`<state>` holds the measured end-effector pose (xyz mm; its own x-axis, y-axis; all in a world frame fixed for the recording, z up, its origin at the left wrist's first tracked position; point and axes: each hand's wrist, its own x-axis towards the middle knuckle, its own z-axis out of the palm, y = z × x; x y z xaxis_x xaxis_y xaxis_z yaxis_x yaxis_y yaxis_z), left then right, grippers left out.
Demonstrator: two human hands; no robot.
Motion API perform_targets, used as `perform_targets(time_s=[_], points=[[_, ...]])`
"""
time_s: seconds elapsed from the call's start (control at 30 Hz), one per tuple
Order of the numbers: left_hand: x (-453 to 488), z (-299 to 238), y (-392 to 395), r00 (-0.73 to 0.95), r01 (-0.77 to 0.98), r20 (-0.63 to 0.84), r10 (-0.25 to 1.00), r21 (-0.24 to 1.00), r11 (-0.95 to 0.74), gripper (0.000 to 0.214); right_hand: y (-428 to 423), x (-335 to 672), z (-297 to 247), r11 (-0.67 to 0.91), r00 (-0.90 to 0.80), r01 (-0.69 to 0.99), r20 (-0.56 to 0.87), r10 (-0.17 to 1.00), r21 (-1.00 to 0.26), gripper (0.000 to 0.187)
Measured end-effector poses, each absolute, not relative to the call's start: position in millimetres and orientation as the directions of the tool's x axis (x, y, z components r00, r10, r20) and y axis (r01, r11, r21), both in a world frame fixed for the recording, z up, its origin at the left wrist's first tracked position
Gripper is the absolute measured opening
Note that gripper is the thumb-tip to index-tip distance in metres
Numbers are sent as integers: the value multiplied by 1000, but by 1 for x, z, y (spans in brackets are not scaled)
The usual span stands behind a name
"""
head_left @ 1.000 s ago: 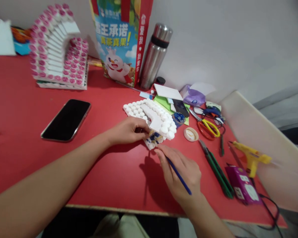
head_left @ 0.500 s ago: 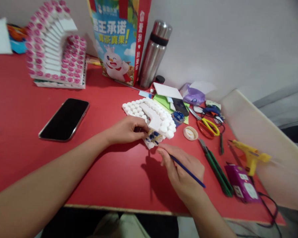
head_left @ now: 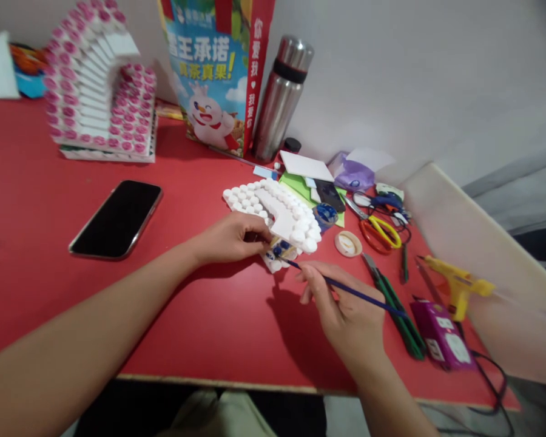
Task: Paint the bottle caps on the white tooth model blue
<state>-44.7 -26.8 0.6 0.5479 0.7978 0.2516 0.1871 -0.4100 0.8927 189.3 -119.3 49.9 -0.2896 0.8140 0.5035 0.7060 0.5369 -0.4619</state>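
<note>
A white foam model (head_left: 282, 215) studded with round white caps lies on the red table (head_left: 50, 243). My left hand (head_left: 232, 238) grips its near edge, fingers closed on it. My right hand (head_left: 346, 315) pinches a thin blue paintbrush (head_left: 346, 291). The brush tip touches the model's lower edge, where several caps are painted blue. A small pot of blue paint (head_left: 325, 213) stands just right of the model.
A black phone (head_left: 116, 218) lies at the left. A pink-capped foam model (head_left: 100, 85), a printed bag (head_left: 213, 73) and a steel flask (head_left: 279, 97) stand at the back. Scissors (head_left: 380, 229), a tape roll (head_left: 348, 244), a green tool (head_left: 398, 312), a yellow glue gun (head_left: 457, 285) and a purple packet (head_left: 441, 340) lie right.
My right hand has shifted right and swung the brush handle outward to a flatter angle, with the tip now on the model's blue caps. My left hand has stayed put.
</note>
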Motion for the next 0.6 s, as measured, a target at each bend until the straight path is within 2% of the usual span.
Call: perform_targets(time_s=[0.13, 0.33, 0.6], points=[[-44, 1, -27, 543, 188, 254, 800, 892, -411, 12, -126, 192, 53, 549, -280, 726, 551, 786, -414, 15], [-43, 2, -28, 526, 172, 252, 813, 904, -391, 11, -127, 191, 48, 503, -228, 639, 481, 847, -582, 14], [-44, 0, -27, 534, 152, 277, 799, 898, -414, 11, -120, 190, 44, 463, -213, 648, 441, 872, -605, 18]])
